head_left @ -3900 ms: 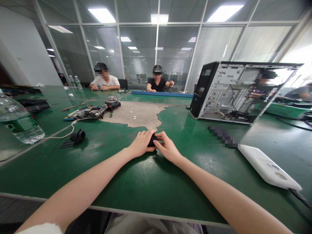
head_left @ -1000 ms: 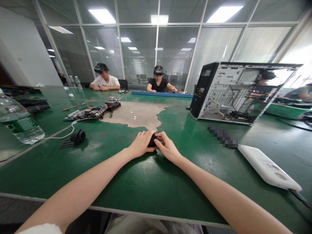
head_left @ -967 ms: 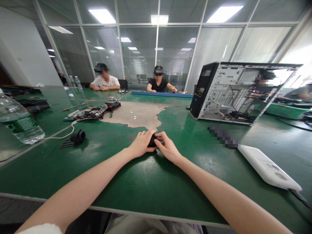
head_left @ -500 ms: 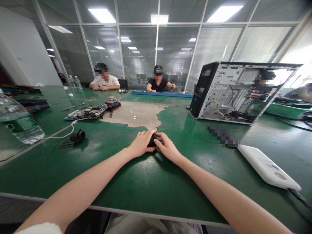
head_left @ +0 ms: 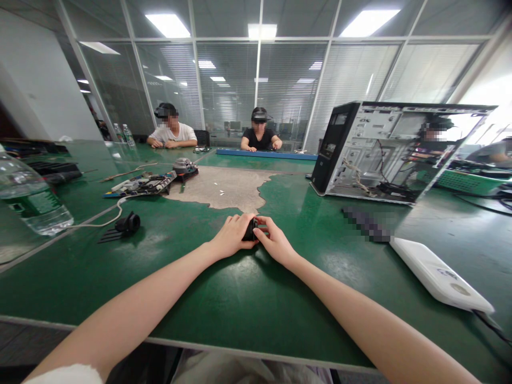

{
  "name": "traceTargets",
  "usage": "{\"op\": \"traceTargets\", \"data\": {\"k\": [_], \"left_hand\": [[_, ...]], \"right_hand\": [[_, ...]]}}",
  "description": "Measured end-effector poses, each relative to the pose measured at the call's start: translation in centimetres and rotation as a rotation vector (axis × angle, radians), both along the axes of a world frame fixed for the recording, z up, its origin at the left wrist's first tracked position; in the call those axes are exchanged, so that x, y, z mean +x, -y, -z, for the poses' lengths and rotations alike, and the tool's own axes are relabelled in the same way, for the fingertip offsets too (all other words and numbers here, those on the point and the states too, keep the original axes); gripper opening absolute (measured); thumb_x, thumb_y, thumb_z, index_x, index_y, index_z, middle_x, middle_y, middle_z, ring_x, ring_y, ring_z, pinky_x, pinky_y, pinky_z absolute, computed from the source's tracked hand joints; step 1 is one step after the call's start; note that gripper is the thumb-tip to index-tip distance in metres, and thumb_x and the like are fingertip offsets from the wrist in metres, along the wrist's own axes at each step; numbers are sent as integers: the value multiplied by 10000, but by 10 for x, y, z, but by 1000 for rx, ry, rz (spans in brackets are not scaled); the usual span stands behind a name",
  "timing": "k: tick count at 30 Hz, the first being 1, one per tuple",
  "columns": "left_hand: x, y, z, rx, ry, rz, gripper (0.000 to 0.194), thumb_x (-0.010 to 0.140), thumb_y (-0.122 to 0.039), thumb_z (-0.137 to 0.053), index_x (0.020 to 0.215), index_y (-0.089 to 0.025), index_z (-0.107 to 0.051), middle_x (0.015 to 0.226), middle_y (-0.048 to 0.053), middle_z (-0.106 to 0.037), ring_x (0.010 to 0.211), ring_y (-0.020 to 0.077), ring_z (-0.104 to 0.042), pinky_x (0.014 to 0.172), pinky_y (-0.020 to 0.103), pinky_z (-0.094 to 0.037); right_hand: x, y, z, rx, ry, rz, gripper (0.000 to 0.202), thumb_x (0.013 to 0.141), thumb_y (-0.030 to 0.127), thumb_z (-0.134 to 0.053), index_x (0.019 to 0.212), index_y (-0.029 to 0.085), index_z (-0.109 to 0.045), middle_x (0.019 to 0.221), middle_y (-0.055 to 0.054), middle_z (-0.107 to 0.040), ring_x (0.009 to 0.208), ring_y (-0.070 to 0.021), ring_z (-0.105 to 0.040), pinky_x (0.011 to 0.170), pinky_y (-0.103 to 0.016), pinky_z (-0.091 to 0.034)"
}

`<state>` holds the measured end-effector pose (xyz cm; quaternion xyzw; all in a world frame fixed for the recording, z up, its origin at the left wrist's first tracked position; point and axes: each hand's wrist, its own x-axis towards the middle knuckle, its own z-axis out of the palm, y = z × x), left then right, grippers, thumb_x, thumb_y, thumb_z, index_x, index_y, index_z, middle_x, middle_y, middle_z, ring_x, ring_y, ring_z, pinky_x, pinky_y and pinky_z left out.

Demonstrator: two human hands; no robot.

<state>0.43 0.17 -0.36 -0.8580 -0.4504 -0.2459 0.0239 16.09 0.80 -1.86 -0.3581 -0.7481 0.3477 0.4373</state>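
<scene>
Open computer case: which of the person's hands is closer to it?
Right. The right hand is left of the computer case and nearer the camera; the left hand is farther left. Neither touches it.

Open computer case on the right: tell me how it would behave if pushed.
The computer case would probably stay stiff, given its boxy frame and metal-looking panels. It seems likelier to slide than roll, since its straight bottom edge rests along the table. The loose cables inside may sway, as they lie slack.
</scene>
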Motion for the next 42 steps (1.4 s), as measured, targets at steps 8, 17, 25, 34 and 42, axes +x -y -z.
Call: {"op": "traceTargets", "data": {"k": [8, 17, 25, 34, 42], "left_hand": [[0, 1, 0, 13, -15, -2, 598, 658, -327, -596, 1160, -195, -299, 1148, 75, -465, 966, 241, -457, 809, 364, -331], [-1, 0, 1, 29, -20, 2, 595, 659, -336, -596, 1153, -188, -300, 1137, 74, -473, 944, 237, -460, 792, 352, -336], [-1, 0, 1, 24, -14, 7, 602, 653, -331, -598, 1156, -194, -297, 1142, 70, -466, 950, 230, -453, 801, 350, -328], [-1, 0, 1, 37, -16, 5, 592, 660, -347, -594, 1150, -187, -302, 1130, 74, -473, 928, 229, -459, 788, 347, -328], [0, -1, 1, 37, -19, 5, 581, 668, -357, -584, 1150, -188, -306, 1119, 76, -477, 936, 236, -459, 788, 353, -330]], "right_hand": [[1, 2, -4, -19, -23, -44, 204, 783, 297, -442, 972, 221, -451, 970, -24, -525, 838, -126, -553, 666, -255, -492], [0, 1, -1, -19, -49, -28, 189, 771, 258, -461, 953, 212, -437, 982, -32, -520, 869, -133, -551, 665, -255, -493], [0, -1, -1, -42, -19, -26, 269, 772, 273, -465, 1034, 210, -458, 1022, -53, -521, 847, -138, -544, 691, -280, -484], [0, -2, -1, -50, -118, -82, 152, 775, 289, -458, 909, 217, -451, 921, -10, -506, 785, -112, -538, 609, -225, -476], [1, -3, 1, -87, -76, -20, 275, 763, 283, -477, 1027, 208, -458, 1009, -56, -517, 854, -139, -534, 688, -279, -476]]}}
